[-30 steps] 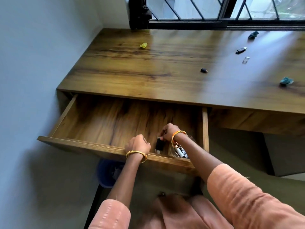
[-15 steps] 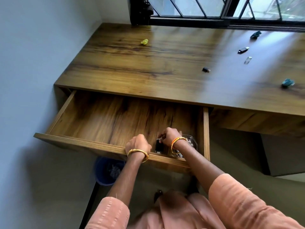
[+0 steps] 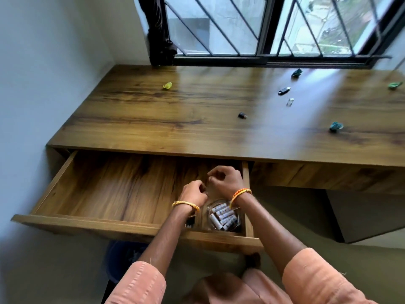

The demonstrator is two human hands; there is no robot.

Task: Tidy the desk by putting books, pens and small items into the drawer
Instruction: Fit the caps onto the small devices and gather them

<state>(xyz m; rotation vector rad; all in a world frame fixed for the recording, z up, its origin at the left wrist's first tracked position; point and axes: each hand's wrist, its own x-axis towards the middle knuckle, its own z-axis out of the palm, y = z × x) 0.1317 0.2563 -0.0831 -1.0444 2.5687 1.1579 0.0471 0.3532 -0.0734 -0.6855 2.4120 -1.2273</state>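
Note:
The wooden drawer under the desk stands pulled out. In its front right corner sits a glass bowl holding several white batteries. Beside the bowl, a small dark item is partly hidden under my left wrist. My left hand and my right hand hover close together above the drawer's right part. Both have curled fingers, and I see nothing in them. On the desk lie a black USB stick, a small clear piece and a small black piece.
A yellow-green crumpled bit lies at the desk's far left. Teal crumpled bits and a green one lie on the right. A blue bin stands on the floor below the drawer. A barred window runs behind the desk.
Both hands have lifted from the drawer's front corner and moved further in over the drawer. The bowl of batteries they covered now shows.

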